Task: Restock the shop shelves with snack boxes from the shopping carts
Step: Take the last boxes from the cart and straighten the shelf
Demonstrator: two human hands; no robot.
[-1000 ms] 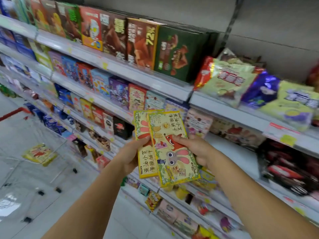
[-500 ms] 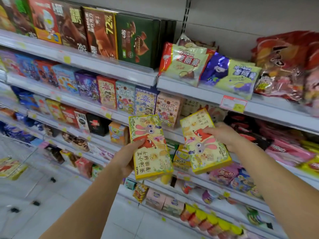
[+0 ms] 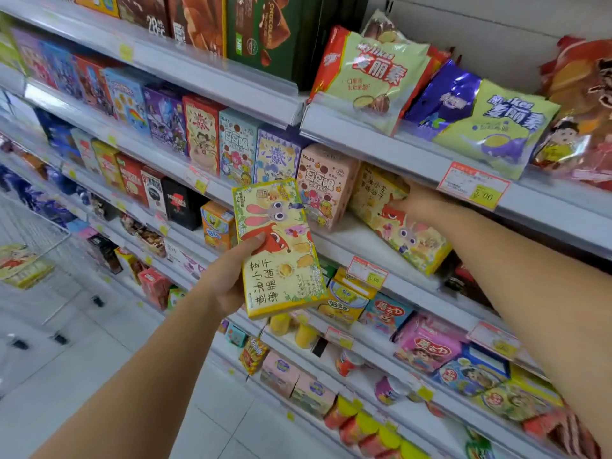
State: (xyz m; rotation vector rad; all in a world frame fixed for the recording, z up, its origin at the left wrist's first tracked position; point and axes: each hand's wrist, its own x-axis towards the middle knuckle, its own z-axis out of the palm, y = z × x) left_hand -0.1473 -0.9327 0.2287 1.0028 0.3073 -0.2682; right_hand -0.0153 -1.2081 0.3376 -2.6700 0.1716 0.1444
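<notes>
- The right hand [image 3: 415, 207] reaches into the shelf [image 3: 351, 238] gap, fingers wrapped over the top end of a yellow box [image 3: 397, 223]; the box is tilted, its lower end out past the shelf lip, not yet standing.
- It sits just beside a pink box [image 3: 323, 183], the last in the row there.
- The left hand [image 3: 228, 283] holds a second box [image 3: 280, 250] in front of the shelves, thumb across the printed face, fingers hidden behind; the grip is closed on it, near its lower half.
- A cart [image 3: 36, 246] is at far left, with another yellow pack in it.
- Handling, as a guess: thin cardboard, light, stiff enough to keep shape but easy to dent at corners or crush if squeezed hard.
- The printed faces look smooth, so a pinch across the narrow sides or thumb on the face with fingers behind should hold best.
- Setting it down likely calls for pushing the base in first, then tipping it upright against the pink box, without knocking that row over.
- The price tag [image 3: 473, 188] on the rail above hangs close to the right wrist and could be brushed.
</notes>
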